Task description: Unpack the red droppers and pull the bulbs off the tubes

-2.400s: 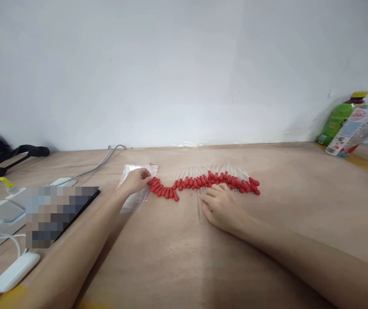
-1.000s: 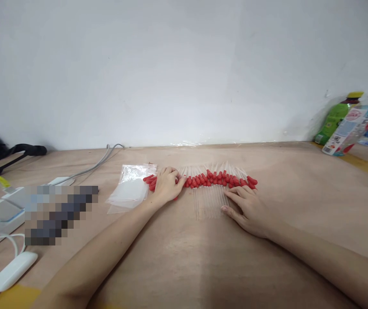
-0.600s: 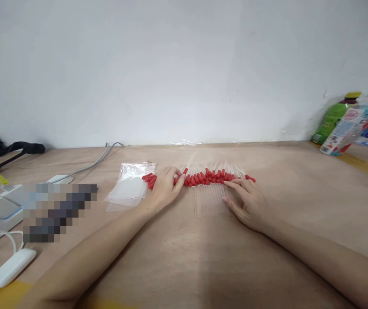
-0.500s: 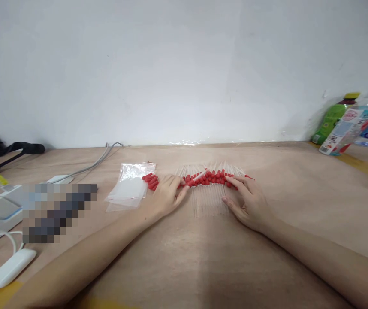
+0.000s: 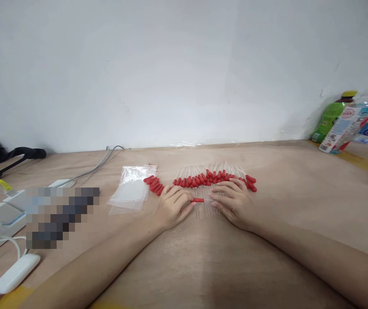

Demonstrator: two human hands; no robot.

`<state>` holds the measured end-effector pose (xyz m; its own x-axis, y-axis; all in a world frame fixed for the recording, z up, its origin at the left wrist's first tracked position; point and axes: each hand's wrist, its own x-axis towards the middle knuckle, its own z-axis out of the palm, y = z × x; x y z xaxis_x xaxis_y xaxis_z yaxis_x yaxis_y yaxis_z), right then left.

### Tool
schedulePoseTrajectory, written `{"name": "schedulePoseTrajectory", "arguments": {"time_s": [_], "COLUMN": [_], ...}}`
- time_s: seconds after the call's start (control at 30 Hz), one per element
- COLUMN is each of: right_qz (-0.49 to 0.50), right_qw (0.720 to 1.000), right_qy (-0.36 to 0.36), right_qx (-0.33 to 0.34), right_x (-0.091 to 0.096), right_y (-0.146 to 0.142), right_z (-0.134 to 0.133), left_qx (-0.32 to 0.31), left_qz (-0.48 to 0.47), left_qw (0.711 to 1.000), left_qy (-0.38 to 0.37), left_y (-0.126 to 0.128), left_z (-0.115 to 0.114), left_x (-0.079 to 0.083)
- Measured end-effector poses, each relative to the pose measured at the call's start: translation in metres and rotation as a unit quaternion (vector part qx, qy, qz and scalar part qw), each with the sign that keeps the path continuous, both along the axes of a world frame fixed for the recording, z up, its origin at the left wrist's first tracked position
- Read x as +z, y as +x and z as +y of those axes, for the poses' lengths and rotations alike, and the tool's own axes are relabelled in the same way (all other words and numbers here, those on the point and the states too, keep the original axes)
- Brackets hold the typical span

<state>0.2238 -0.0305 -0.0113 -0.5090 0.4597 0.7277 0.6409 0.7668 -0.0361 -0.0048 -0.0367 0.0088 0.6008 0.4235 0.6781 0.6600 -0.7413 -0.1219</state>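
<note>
My left hand [image 5: 176, 206] is closed in a pinch on a red rubber dropper bulb [image 5: 198, 200], which lies sideways with its open end to the right. A thin clear tube [image 5: 206, 200] meets that end, and the fingertips of my right hand [image 5: 232, 202] are closed on the tube's other side. Beneath both hands is a row of loose clear tubes [image 5: 203, 212]. Just beyond them lies a row of droppers [image 5: 200, 179] with red bulbs towards me and pale tips pointing to the wall. Loose red bulbs [image 5: 153, 184] sit left of my left hand.
Clear plastic zip bags [image 5: 129, 191] lie at the left. Farther left are a power strip [image 5: 2, 214] with plugs, a white cable adapter [image 5: 16, 272] and a blurred-out dark object [image 5: 64, 214]. Bottles [image 5: 332, 116] stand at the back right, against the wall.
Both hands have come closer together and nearer to me, off the row of droppers. A red bulb and a clear tube now lie end to end between them.
</note>
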Motion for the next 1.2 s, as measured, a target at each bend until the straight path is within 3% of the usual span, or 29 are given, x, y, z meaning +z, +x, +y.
{"name": "schedulePoseTrajectory", "arguments": {"time_s": [0.3,0.6,0.93,1.2], "right_qz": [0.012,0.015,0.033,0.022], "right_qw": [0.999,0.998,0.991,0.991], "right_qy": [0.006,0.005,0.018,0.029], "right_qx": [0.032,0.061,0.130,0.129], "right_x": [0.000,-0.004,-0.009,-0.010], "right_y": [-0.001,-0.006,-0.006,-0.003], "right_z": [-0.002,-0.003,-0.001,-0.004], "left_qx": [-0.027,-0.045,-0.061,-0.067], "left_qz": [0.025,0.007,0.061,0.075], "left_qw": [0.996,0.997,0.996,0.994], "left_qy": [-0.078,-0.055,-0.036,-0.048], "left_y": [0.012,0.015,0.019,0.018], "left_z": [-0.002,0.000,-0.004,-0.005], "left_x": [0.001,-0.005,0.000,0.003]}}
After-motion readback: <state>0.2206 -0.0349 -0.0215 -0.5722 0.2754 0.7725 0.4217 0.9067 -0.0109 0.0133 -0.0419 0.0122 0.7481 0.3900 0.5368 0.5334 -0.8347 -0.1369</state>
